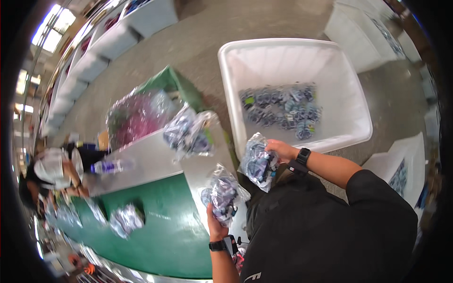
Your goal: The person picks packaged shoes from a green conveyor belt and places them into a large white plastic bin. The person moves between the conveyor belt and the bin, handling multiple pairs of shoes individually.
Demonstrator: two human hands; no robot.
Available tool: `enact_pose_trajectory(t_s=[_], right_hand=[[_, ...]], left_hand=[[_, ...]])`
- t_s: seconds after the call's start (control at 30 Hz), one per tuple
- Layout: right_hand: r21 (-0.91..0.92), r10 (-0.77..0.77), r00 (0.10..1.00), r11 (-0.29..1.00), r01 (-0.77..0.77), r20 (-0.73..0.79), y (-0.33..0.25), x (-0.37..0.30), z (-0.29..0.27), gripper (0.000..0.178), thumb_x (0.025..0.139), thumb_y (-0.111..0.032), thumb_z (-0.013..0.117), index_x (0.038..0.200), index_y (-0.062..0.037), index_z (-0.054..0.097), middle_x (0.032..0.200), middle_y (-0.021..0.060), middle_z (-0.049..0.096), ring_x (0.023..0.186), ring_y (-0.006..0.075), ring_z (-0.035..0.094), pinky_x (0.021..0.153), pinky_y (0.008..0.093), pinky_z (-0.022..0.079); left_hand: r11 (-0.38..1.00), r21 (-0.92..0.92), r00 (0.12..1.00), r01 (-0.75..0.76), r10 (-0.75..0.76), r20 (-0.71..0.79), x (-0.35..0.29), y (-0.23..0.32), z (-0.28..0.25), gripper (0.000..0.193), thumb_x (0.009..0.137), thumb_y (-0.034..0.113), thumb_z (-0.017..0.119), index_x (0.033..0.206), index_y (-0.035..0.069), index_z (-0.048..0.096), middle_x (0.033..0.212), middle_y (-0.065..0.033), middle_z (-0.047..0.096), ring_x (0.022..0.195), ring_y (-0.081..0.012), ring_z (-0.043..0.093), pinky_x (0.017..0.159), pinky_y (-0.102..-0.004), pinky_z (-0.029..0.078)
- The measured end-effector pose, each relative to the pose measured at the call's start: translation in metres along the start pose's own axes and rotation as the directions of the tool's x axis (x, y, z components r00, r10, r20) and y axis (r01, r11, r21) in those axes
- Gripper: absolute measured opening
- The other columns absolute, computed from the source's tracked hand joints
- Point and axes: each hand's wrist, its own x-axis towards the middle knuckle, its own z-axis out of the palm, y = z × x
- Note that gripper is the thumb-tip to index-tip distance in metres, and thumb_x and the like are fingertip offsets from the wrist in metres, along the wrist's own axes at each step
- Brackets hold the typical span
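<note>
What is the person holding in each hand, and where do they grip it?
Each hand holds a clear plastic packet: the left hand grips its packet at the lower end, the right hand its packet at the upper edge.

Contents of the clear bags (257, 162) (all motion-blurred) are too small to tell.

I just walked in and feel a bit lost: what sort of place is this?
Probably a packing or sorting line in a warehouse or factory. Clear plastic bags of small purple items lie along a green conveyor belt, a large white plastic bin holds more, and each hand holds a bag.
</note>
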Motion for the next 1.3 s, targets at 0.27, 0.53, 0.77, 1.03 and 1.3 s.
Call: enact_pose_trajectory(t_s=[0.27,0.53,0.77,1.03,1.3], right_hand=[[0.136,-0.079,0.899,0.979,0.151,-0.430,-0.003,-0.091,-0.206,0.021,0.077,-0.030,0.064,0.093,-0.0195,0.055,0.088,-0.0001,0.056,0.077,0.0174,0.059,0.058,0.0443,0.052],[0.119,-0.133,0.755,0.956,0.269,-0.642,-0.038,-0.121,-0.265,0.064,0.078,-0.027,0.064,0.134,-0.0130,0.038,0.096,0.0050,0.058,0.070,0.0163,0.061,0.049,0.0321,0.051],[-0.543,-0.304,0.718,0.831,-0.121,-0.625,-0.005,-0.044,-0.313,0.083,0.077,-0.040,0.070,0.142,-0.0033,0.035,0.120,0.0166,0.059,0.100,0.0268,0.061,0.079,0.0390,0.052],[-0.406,-0.145,0.831,0.908,-0.103,-0.536,-0.007,-0.022,-0.301,0.039,0.082,-0.030,0.069,0.108,-0.0029,0.059,0.082,0.0049,0.060,0.064,0.0131,0.059,0.050,0.0296,0.047],[-0.387,-0.013,0.932,0.912,-0.137,-0.361,-0.006,0.011,-0.279,0.021,0.088,-0.026,0.061,0.100,-0.0089,0.060,0.073,0.0051,0.059,0.057,0.0152,0.060,0.044,0.0298,0.049]], left_hand=[[0.909,0.398,0.986,0.125,-0.160,0.056,0.101,-0.055,0.094,0.041,0.098,0.031,0.049,0.121,-0.002,0.055,0.116,-0.0116,0.063,0.103,-0.0219,0.062,0.092,-0.0348,0.048],[0.797,0.597,0.978,0.092,-0.186,0.097,0.177,-0.088,0.211,0.033,0.095,0.032,0.057,0.104,0.001,0.061,0.093,-0.0051,0.065,0.078,-0.0133,0.063,0.069,-0.0274,0.051],[0.265,0.951,0.933,-0.161,0.355,0.060,0.217,-0.107,0.187,0.053,0.087,0.030,0.067,0.125,-0.005,0.054,0.104,-0.0125,0.065,0.090,-0.0184,0.062,0.082,-0.0295,0.049],[0.511,0.826,0.876,-0.238,0.480,-0.045,0.139,-0.075,0.121,0.035,0.088,0.017,0.064,0.114,-0.006,0.060,0.102,-0.0130,0.067,0.093,-0.0185,0.064,0.086,-0.0311,0.049],[0.507,0.849,0.714,-0.150,0.649,-0.262,0.053,-0.055,-0.037,0.031,0.087,0.018,0.066,0.110,-0.002,0.064,0.094,-0.0129,0.070,0.087,-0.0187,0.066,0.079,-0.0304,0.051]])
